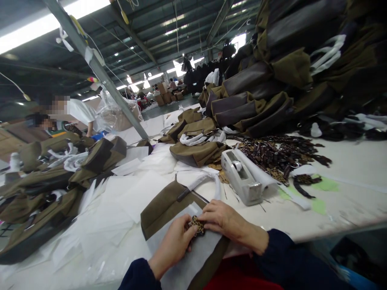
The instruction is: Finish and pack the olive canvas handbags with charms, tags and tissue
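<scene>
An olive-green handbag with dark trim lies in front of me at the table's edge. A sheet of white tissue paper covers much of its face. Over the paper, a small leopard-print piece is pinched between the fingers of both hands. My left hand grips it from the left with thumb and fingers. From the right, my right hand holds its other side, fingers closed. The bag's handle, partly wrapped in white, lies behind my hands.
A grey tape dispenser stands just beyond my right hand. Behind it lies a heap of leopard-print and brown pieces. White paper sheets spread to the left. Piles of olive bags flank both sides. A slanted metal post rises ahead; a person bends beyond.
</scene>
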Tool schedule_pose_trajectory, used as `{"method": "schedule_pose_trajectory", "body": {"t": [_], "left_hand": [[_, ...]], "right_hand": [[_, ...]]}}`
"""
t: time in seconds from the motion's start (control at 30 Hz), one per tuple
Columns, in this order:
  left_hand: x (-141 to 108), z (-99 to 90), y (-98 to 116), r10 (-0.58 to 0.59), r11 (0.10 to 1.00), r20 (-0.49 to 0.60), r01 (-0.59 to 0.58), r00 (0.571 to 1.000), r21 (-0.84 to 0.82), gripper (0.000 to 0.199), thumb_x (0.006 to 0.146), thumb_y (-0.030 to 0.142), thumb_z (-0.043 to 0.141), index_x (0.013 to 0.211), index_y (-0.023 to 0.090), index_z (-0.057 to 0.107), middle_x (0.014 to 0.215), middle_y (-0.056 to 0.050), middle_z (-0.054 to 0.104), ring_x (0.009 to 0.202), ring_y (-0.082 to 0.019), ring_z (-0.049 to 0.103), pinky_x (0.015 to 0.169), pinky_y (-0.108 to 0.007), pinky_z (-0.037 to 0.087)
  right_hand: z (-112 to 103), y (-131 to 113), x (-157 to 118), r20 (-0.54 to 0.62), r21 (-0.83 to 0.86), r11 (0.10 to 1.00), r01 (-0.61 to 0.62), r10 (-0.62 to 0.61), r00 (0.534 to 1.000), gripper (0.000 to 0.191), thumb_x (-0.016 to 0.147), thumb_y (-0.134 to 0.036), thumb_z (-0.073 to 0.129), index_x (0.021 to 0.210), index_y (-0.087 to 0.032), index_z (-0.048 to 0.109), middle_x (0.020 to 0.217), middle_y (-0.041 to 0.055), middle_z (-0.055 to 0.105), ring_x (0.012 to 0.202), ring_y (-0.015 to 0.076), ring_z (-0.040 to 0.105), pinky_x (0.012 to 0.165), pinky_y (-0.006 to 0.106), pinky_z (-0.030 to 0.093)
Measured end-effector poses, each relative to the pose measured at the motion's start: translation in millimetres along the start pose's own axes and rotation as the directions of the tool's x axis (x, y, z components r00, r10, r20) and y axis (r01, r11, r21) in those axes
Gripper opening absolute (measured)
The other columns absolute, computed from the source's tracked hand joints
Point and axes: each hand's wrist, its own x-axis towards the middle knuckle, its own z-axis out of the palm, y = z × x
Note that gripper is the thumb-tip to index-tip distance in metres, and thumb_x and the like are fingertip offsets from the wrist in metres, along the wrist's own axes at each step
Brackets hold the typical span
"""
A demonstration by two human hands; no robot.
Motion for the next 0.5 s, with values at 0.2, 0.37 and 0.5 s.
{"method": "schedule_pose_trajectory", "body": {"t": [0.2,0.37,0.5], "left_hand": [[-14.8,8.1,-10.6,0.274,0.901,-0.199,-0.179,0.941,0.396,0.016,0.093,0.029,0.052,0.105,0.026,0.063,0.098,-0.004,0.065,0.093,-0.022,0.062,0.081,-0.033,0.046],[-13.9,10.2,-21.3,0.412,0.847,-0.17,-0.308,0.895,0.433,0.028,0.095,0.025,0.052,0.12,0.03,0.064,0.132,-0.004,0.059,0.12,-0.023,0.053,0.105,-0.04,0.042],[-14.2,7.5,-22.3,0.451,0.841,-0.116,-0.378,0.885,0.388,0.027,0.098,0.026,0.049,0.117,0.03,0.068,0.12,-0.002,0.068,0.108,-0.021,0.058,0.098,-0.037,0.048]], "right_hand": [[8.7,7.2,-1.7,0.036,-0.049,0.999,0.006,-0.005,0.999,0.022,0.098,-0.034,0.053,0.108,-0.024,0.07,0.099,0.0055,0.067,0.094,0.019,0.056,0.086,0.032,0.042],[12.2,7.4,-1.2,0.048,-0.072,0.997,-0.003,0.006,0.999,0.022,0.098,-0.034,0.053,0.106,-0.023,0.07,0.099,0.0053,0.067,0.094,0.0189,0.056,0.087,0.032,0.043],[-1.9,1.6,-8.0,0.044,0.007,1.0,-0.003,0.003,0.999,0.027,0.097,-0.038,0.054,0.115,-0.024,0.068,0.111,0.0073,0.066,0.101,0.0202,0.056,0.092,0.035,0.043]]}}
